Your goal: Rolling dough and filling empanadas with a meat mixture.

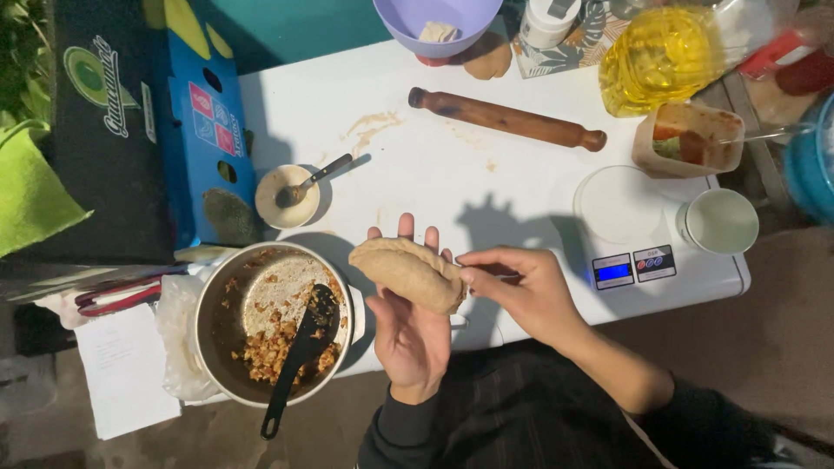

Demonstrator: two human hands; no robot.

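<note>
Cradled flat on my open left hand [410,326], palm up and fingers spread, lies one folded dough turnover [408,274], tan, half-moon shaped; my right hand [521,291] pinches its near end between thumb and fingertips. Item held above the near edge of the white table [452,169], which serves as landmark for what follows. On the table's left near corner: one metal pot [217,326] with browned crumbled filling at its bottom and a black spatula [300,356] resting in it, handle out over the rim. Just beyond the pot: one small cream bowl [282,198] with a spoon [314,180]. Across the table's far middle: one wooden rolling pin [508,119], lying at a slant. At the far edge: one lilac bowl [434,26] holding a pale lump, a brown dough ball [488,61] beside it. On the right side: one bottle of yellow oil [665,56], one plastic tub [691,139] with red and green contents, one white kitchen scale [621,226], one white cup [721,221].
</note>
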